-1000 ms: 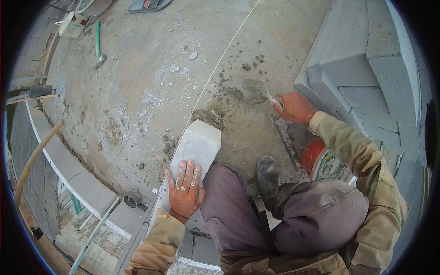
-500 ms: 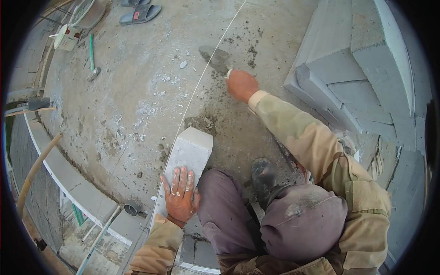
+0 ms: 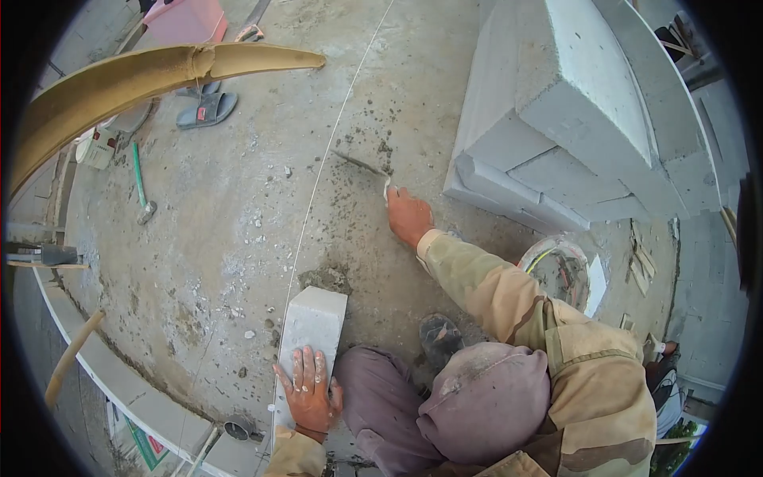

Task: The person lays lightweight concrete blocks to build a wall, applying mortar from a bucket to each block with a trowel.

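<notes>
My left hand (image 3: 310, 391) lies flat with fingers spread on top of a pale lightweight block (image 3: 315, 316) beside my knee. A taut white string (image 3: 319, 176) runs along the block's left side and on across the concrete floor. At the block's far end is a patch of wet mortar (image 3: 327, 276). My right hand (image 3: 410, 217) is closed round the handle of a trowel (image 3: 362, 164), held out ahead on the right of the string. The trowel's blade appears nearly edge-on, its tip close to the string. Mortar crumbs (image 3: 381, 131) are scattered around it.
Stacked large blocks (image 3: 572, 103) stand at the right, near a round bucket (image 3: 554, 274). A hammer with a green handle (image 3: 141, 184), sandals (image 3: 208, 110) and a white pail (image 3: 96, 148) are at the left. A bamboo pole (image 3: 159, 75) crosses the upper left.
The view has shifted, bringing the bamboo pole and bucket into sight. The trowel blade has turned from flat to nearly edge-on. My left hand stays on the block.
</notes>
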Demonstrator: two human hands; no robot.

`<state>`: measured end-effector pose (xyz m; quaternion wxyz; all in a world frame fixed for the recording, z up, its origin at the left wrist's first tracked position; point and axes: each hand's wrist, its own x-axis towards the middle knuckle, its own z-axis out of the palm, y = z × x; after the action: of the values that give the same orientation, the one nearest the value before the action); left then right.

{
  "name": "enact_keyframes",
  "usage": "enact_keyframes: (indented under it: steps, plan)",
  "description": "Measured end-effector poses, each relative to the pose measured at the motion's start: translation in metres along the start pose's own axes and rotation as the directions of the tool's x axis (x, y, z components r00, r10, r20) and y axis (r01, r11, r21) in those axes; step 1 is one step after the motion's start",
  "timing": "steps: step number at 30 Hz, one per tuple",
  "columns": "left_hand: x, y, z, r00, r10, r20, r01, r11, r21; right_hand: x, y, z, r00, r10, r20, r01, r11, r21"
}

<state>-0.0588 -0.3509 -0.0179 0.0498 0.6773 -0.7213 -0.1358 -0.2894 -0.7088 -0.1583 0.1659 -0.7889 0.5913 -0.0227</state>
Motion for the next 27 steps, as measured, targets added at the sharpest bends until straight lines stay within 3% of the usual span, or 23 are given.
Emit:
enact_keyframes:
  steps: [1,5,11,13,14,16,17,19,21,22,24,25,26,27]
  plan:
    - [0.0,-0.001,0.0,1.0,0.005,-0.007,-0.005,1.0,-0.015,0.003,0.013,0.003,0.997,-0.014,0.075,0.018,0.999,-0.051]
    - [-0.001,0.001,-0.002,1.0,0.009,-0.011,-0.009,1.0,-0.01,-0.024,0.003,-0.021,0.997,0.035,-0.063,-0.032,0.998,0.045]
    - [-0.001,0.003,-0.006,1.0,0.012,-0.018,-0.012,0.999,-0.045,-0.028,0.009,-0.027,0.981,0.186,0.049,-0.191,0.971,0.143]
    - [0.0,0.003,-0.008,0.999,0.024,-0.033,-0.025,0.998,-0.05,-0.015,0.007,-0.055,0.933,0.201,0.299,-0.28,0.926,0.253]
    - [-0.002,0.005,-0.008,1.0,0.005,-0.029,-0.007,0.998,-0.061,-0.02,0.005,-0.069,0.936,0.217,0.278,-0.289,0.924,0.252]
    - [-0.004,0.005,-0.006,0.998,0.026,-0.052,-0.028,0.998,-0.048,-0.044,-0.006,-0.111,0.899,0.199,0.389,-0.387,0.776,0.497]
    - [-0.004,0.005,-0.005,0.998,0.023,-0.062,-0.026,0.999,-0.035,-0.068,-0.011,-0.145,0.903,0.213,0.373,-0.389,0.776,0.497]
    - [-0.005,0.006,-0.005,0.996,0.047,-0.081,-0.049,0.999,-0.022,-0.134,-0.017,-0.213,0.941,0.062,0.332,-0.253,0.781,0.572]
    - [-0.007,0.006,-0.005,0.994,0.052,-0.093,-0.053,0.999,-0.003,-0.198,0.016,-0.242,0.999,-0.043,-0.019,0.047,0.927,0.372]
    - [-0.008,0.006,-0.005,0.994,0.062,-0.087,-0.063,0.998,-0.006,-0.233,0.021,-0.28,0.998,0.03,0.047,-0.039,0.975,0.217]
    - [-0.008,0.007,-0.003,0.991,0.06,-0.12,-0.059,0.998,0.012,-0.3,0.058,-0.324,0.99,0.14,-0.019,-0.14,0.99,-0.014]
    - [-0.008,0.008,-0.003,0.989,0.065,-0.132,-0.061,0.998,0.033,-0.331,0.073,-0.345,0.981,0.176,-0.076,-0.186,0.972,-0.146]
    - [-0.006,0.008,-0.003,0.989,0.075,-0.126,-0.071,0.997,0.036,-0.356,0.083,-0.367,0.968,0.248,-0.036,-0.25,0.945,-0.21]
    - [-0.005,0.009,-0.001,0.987,0.067,-0.147,-0.063,0.997,0.036,-0.381,0.109,-0.371,0.973,0.212,-0.09,-0.23,0.901,-0.368]
